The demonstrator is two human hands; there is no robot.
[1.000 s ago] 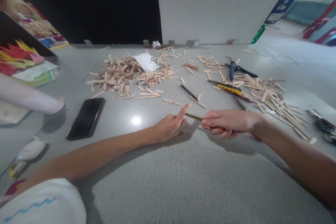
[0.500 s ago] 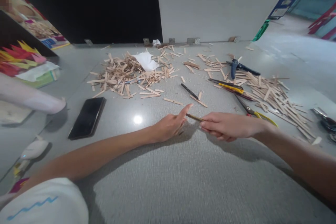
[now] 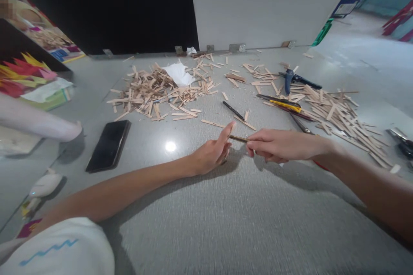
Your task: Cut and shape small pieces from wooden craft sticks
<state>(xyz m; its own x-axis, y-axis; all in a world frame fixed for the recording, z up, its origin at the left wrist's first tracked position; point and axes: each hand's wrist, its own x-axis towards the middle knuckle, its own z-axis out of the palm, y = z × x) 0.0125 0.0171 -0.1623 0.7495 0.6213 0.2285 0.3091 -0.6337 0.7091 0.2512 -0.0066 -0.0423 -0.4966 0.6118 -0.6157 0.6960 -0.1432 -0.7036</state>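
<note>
My right hand [image 3: 284, 145] pinches a thin wooden stick [image 3: 238, 138] that points left over the grey table [image 3: 226, 215]. My left hand [image 3: 213, 154] rests on the table with its index finger raised, the fingertip touching the stick's free end. A small dark piece lies under the left hand's fingers; I cannot tell what it is. A black pen [image 3: 232, 111] and loose sticks lie just beyond both hands.
Piles of wooden sticks [image 3: 155, 90] [image 3: 338, 114] spread across the far table, with white paper [image 3: 179, 74], a blue glue gun [image 3: 288, 79], a yellow cutter [image 3: 284, 104] and pliers. A black phone [image 3: 109, 145] lies left. Another person's arm [image 3: 38, 122] reaches in at left.
Both hands have stayed joined at the stick and shifted very slightly. The view has tilted a little; the yellow-handled tool by my right wrist is now mostly hidden.
</note>
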